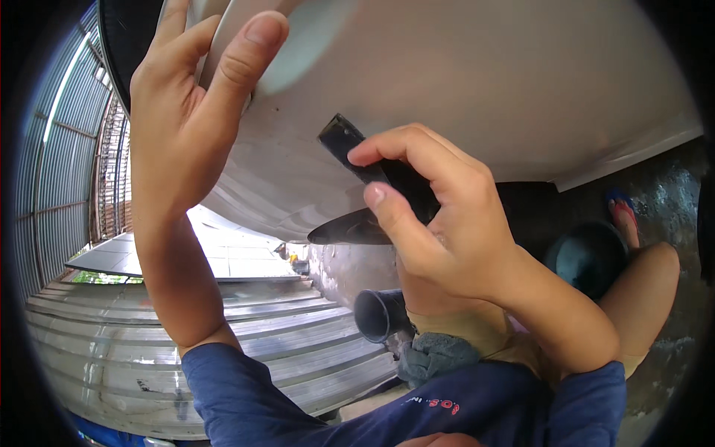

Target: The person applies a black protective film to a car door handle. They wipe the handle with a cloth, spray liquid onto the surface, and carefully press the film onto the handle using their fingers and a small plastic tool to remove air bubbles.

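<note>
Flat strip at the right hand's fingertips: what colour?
Black, or nearly so: the strip shows best in the head view, the only one.

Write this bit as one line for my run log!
left hand: at pale panel | right hand: at dark flat strip, grip unclear | grey cloth: across lap | dark round tub: on floor

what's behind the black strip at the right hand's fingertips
Behind the upper end of the black strip is a pale, smooth panel. Whatever the strip and the right hand cover can't be seen; the strip's lower end is hard to make out.
</note>
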`<state>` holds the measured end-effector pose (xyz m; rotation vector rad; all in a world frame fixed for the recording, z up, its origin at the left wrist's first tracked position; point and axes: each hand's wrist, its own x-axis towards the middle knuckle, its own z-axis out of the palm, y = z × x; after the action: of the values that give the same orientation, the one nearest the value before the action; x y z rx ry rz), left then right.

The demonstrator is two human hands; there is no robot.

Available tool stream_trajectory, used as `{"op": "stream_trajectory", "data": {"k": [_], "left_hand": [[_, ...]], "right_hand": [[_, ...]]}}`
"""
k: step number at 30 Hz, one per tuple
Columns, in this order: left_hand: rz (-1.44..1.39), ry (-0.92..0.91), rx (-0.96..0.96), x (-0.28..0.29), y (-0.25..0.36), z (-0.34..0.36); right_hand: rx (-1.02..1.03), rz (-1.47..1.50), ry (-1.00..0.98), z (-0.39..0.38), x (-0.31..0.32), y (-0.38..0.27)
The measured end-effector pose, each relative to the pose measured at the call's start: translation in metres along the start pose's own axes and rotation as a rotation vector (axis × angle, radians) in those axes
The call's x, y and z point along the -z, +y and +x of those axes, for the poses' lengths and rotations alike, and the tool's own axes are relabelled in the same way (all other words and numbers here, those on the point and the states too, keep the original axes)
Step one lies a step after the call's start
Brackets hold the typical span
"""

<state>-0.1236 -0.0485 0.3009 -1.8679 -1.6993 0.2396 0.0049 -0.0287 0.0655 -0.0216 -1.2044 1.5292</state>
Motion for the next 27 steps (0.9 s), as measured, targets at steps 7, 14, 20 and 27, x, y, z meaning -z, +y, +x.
{"op": "stream_trajectory", "data": {"k": [7,14,20,27], "left_hand": [[0.016,0.019,0.008,0.004,-0.009,0.004],[0.056,-0.004,-0.102,0.01,0.005,0.007],[-0.263,0.095,-0.098,-0.005,0.047,0.015],[-0.203,0.023,-0.134,0.005,0.049,0.012]], "right_hand": [[-0.076,0.023,0.024,-0.021,-0.002,-0.007],[0.443,-0.583,0.035,0.004,0.008,-0.005],[0.955,-0.929,0.113,0.067,0.008,0.02],[1.012,-1.013,-0.022,0.083,0.019,0.015]]}}
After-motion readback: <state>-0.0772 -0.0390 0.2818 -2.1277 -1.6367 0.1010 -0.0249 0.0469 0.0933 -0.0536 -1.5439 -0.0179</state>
